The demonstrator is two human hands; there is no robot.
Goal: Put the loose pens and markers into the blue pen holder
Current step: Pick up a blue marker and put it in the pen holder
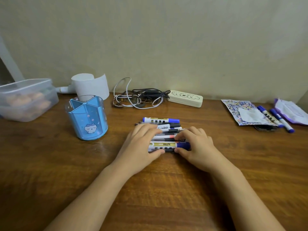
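Note:
A row of several loose pens and markers point(164, 130) lies side by side at the middle of the wooden desk. My left hand point(141, 144) covers the row's left ends, fingers over the top and thumb under the nearest blue-capped marker point(168, 145). My right hand point(196, 145) clasps the right ends the same way. Both hands press the bundle together on the desk. The blue pen holder point(87, 117), with divided compartments and a cartoon sticker, stands upright to the left. Two more blue markers point(275, 119) lie at the far right.
A clear lidded food box point(25, 99) sits at the far left. A white paper roll point(90, 85) stands behind the holder. Tangled cables point(138, 97) and a cream case point(185, 98) lie near the wall. A patterned pouch point(245, 112) and papers point(291, 112) are at the right.

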